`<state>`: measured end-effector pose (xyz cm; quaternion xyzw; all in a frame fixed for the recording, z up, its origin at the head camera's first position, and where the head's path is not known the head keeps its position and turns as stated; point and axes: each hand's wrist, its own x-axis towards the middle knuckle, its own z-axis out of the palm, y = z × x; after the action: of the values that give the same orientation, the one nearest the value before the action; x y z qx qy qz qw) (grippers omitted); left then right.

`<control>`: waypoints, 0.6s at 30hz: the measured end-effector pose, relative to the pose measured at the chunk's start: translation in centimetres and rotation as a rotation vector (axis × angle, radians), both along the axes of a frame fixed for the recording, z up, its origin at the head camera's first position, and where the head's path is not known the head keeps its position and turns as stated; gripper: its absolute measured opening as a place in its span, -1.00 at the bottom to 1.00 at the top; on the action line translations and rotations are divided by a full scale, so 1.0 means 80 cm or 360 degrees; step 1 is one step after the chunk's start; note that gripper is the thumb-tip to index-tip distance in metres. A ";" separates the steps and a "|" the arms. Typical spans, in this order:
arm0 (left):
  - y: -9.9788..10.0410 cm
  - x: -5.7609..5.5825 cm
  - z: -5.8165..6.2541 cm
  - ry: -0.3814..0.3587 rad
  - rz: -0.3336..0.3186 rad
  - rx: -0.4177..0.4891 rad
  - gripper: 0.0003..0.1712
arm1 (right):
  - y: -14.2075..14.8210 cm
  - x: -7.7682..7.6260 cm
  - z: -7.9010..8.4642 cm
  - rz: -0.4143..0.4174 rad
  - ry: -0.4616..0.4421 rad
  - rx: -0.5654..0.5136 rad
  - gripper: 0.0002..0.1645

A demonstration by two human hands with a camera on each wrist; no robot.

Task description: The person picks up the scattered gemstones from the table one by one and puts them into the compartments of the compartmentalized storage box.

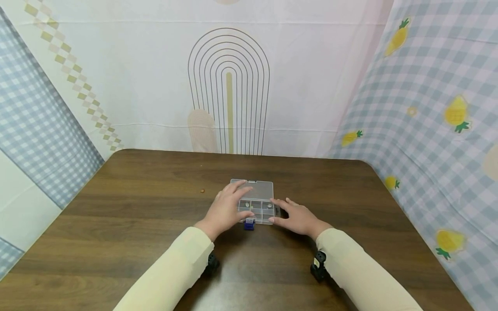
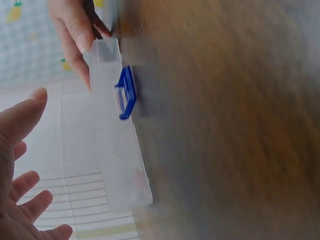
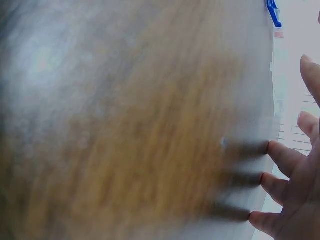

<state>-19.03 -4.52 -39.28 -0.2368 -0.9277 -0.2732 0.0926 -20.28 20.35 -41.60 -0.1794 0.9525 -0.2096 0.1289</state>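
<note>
A clear plastic compartment box [image 1: 267,219] lies on the table, its lid [image 1: 264,190] folded back toward the wall. A blue latch [image 1: 249,226] sticks out from its front edge. Small round pieces show in some of its compartments. My left hand [image 1: 225,211] hovers over the box's left side, fingers spread; in the left wrist view a gap separates them from the box wall. At the right edge, my right hand [image 1: 297,218] has thumb and index tip against the box. In the right wrist view several of its fingertips [image 3: 270,145] rest on the table.
A small brown bead [image 1: 202,190] lies on the wooden table [image 1: 155,216] left of the box, with a tinier speck behind it. A patterned white cloth [image 1: 303,77] hangs behind the table, and a checked cloth [image 1: 420,164] hangs along the right.
</note>
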 end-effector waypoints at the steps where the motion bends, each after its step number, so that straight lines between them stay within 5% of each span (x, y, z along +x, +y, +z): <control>1: -0.002 0.000 0.000 -0.0001 0.0008 0.0004 -0.20 | 0.000 0.000 0.000 -0.0001 0.0001 -0.0001 -0.10; 18: -0.038 -0.019 -0.002 -0.0101 0.0150 0.0138 -0.17 | 0.001 0.002 -0.002 0.0002 0.0018 -0.0039 -0.11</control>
<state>-20.54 -7.55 -39.46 -0.1799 -0.9276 -0.3160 0.0860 -20.15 20.41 -41.75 -0.1827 0.9505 -0.2203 0.1214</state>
